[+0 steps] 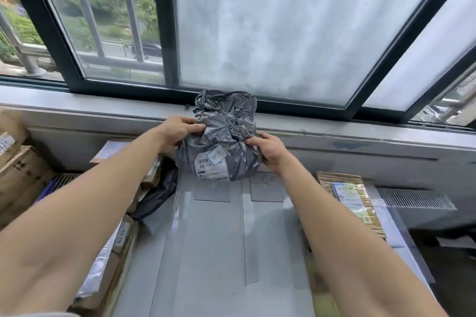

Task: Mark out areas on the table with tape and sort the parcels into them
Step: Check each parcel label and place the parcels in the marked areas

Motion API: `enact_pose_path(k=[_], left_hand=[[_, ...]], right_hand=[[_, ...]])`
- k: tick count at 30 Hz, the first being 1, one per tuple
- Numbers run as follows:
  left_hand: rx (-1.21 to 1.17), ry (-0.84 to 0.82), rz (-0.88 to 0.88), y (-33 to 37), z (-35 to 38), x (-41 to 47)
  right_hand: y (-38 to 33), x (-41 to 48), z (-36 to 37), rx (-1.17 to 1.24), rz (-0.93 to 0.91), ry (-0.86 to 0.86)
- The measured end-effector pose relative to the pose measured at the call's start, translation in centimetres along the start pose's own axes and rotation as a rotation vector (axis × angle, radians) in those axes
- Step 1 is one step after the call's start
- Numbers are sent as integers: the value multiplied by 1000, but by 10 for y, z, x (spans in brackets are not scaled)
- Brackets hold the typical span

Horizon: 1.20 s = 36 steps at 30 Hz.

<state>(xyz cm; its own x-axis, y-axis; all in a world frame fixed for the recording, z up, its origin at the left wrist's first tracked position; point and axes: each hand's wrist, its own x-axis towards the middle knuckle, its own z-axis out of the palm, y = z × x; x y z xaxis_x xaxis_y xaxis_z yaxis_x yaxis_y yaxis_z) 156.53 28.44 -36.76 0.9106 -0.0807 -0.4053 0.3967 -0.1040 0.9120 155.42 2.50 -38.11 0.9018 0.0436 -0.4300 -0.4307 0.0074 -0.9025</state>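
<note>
Head cam looks down both my bare forearms, stretched out straight toward the window. My left hand (177,130) grips the upper left side of a grey poly-mailer parcel (226,136), thumb on the front, fingers curled into the crinkled film. My right hand (270,149) clamps the lower right side, fingers bent round & pressing into the plastic, wrist lower than the left.

Parcel is a lumpy, rounded bundle of glossy grey film w/ lots of creases, top bunched up in front of the window sill (103,110). White shipping label (212,165) w/ barcode sits low on its front. It's at the far end of the grey table (206,252), base over the top of the centre tape strip (247,226); can't tell if it's resting or just off the surface.

Tape is clear-ish & shiny, running lengthwise down the smooth tabletop. Brown cardboard boxes (23,175) are stacked at left. Flat kraft padded envelope (345,195) w/ a label lies at right. Frosted pane (283,33) is behind.
</note>
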Motion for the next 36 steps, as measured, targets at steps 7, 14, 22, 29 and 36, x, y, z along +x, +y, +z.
enact_pose_path(k=[7,14,22,29,36], left_hand=[[-14,-153,-12,38,85,0],[-1,-48,2,79,180,8],[-79,-10,-147,100,279,24],[-31,0,-194,103,307,23],[-48,-51,-121,99,314,19]], right_hand=[[14,-14,-72,92,-2,173],[21,-19,-149,217,201,-7],[17,-13,-229,261,395,-246],[14,-3,-282,177,306,-146],[-2,-13,-322,54,-118,197]])
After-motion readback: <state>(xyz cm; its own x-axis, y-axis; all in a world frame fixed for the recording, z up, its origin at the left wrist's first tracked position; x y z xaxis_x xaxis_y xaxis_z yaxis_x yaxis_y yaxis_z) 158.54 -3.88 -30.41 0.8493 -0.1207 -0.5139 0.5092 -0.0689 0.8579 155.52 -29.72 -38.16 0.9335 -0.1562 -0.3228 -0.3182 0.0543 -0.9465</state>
